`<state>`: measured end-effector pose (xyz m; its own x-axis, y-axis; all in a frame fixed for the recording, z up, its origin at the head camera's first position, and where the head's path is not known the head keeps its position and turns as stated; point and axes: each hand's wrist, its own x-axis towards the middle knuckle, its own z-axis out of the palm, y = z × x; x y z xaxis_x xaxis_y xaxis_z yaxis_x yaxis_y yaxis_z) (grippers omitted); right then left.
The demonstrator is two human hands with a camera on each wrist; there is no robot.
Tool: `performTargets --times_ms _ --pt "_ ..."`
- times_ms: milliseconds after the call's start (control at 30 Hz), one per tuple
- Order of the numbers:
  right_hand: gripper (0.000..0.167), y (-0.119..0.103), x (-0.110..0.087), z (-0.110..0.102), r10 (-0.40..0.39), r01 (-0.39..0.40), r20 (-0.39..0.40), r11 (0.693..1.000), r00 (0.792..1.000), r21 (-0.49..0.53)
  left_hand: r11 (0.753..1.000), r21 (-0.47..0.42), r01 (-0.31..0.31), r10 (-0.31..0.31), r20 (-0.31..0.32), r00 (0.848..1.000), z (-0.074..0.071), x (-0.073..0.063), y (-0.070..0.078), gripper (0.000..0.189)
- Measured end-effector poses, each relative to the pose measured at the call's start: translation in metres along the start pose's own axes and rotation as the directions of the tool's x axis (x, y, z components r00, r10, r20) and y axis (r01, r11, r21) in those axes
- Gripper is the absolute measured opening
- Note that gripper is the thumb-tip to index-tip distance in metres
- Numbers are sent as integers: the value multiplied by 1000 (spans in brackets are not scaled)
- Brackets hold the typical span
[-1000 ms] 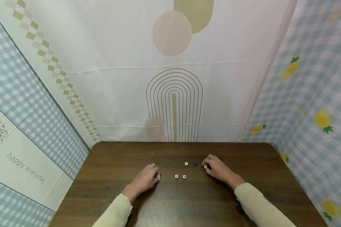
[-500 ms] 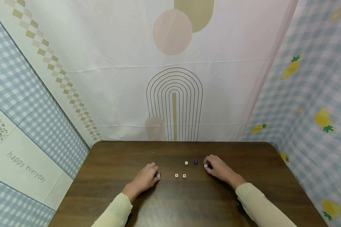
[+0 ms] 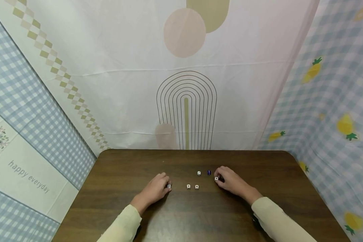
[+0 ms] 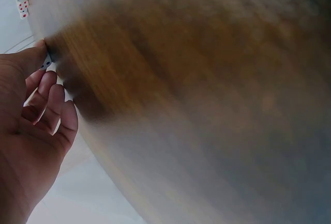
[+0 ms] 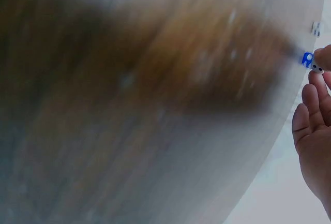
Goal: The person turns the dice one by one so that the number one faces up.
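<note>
Pale cream sleeves, bare fingers

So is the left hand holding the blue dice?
No, in the head view the left hand pinches a white die, while the blue die is over near the right hand.

I have a wide lane of tabletop between the forearms, this side of the dice. Inward from the left hand, a short gap ends at two white dice. Left of the right hand, the blue die stands close; the blurred wrist view leaves that gap uncertain to me, and another white die sits beyond.
</note>
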<state>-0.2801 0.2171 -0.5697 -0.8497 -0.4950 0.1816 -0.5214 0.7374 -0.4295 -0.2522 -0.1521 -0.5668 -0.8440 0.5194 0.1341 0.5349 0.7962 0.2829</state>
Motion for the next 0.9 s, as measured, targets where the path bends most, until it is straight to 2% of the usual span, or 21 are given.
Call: performTargets --times_ms 167,500,667,900 --pt "15 -12 1 4 -76 76 -1 997 997 10 1000 2 -6 6 -10 1000 0 0 0 17" --pt "18 -33 4 15 -165 164 43 986 985 29 1000 1 -11 11 -22 1000 1 1 -1 18" --pt "17 -38 6 21 -180 179 65 984 981 22 1000 1 -11 11 -21 1000 1 0 -1 18" --pt "16 -40 8 24 -159 159 89 987 983 8 1000 10 -22 22 -37 999 3 0 -2 19"
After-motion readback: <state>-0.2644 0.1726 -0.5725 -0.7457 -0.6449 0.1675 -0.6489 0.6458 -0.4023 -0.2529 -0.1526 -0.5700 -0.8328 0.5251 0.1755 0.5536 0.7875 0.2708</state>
